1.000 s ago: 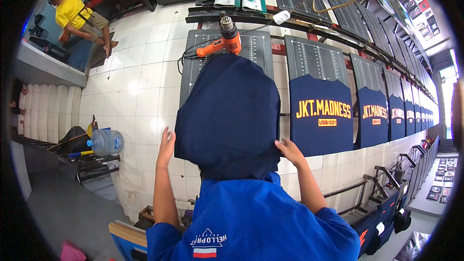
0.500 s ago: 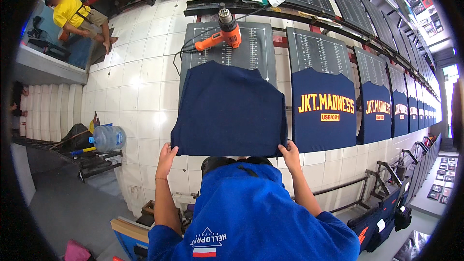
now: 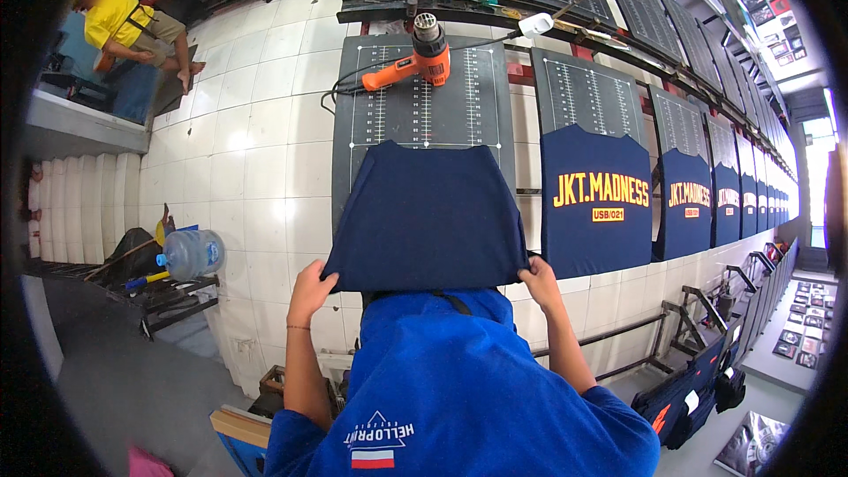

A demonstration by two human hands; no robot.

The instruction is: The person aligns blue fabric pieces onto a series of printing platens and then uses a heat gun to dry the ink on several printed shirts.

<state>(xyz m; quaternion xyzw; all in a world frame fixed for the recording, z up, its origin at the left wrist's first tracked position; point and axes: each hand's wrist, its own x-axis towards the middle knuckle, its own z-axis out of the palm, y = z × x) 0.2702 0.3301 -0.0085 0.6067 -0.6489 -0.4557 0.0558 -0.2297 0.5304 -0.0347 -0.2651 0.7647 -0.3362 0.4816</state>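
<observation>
A plain navy T-shirt (image 3: 428, 221) is stretched over the near part of a dark printing board (image 3: 422, 128) marked with white scales. My left hand (image 3: 312, 290) pinches the shirt's near left corner between thumb and fingers. At the near right corner, my right hand (image 3: 540, 283) grips the cloth the same way. The shirt's near edge runs straight between both hands, close to my body. On the far part of the board lies an orange heat gun (image 3: 413, 66), nozzle pointing up and its cord trailing left.
To the right, navy shirts with yellow and orange print (image 3: 596, 203) lie on a long row of boards. A water jug (image 3: 193, 253) rests on a black stand at left. A person in yellow (image 3: 132, 22) sits far left. A white plug connector (image 3: 535, 26) hangs near the rail.
The shirt's far edge has slid toward me, baring more of the board, and its uneven right side now lies straighter. Both hands still grip the near corners, slightly closer to me.
</observation>
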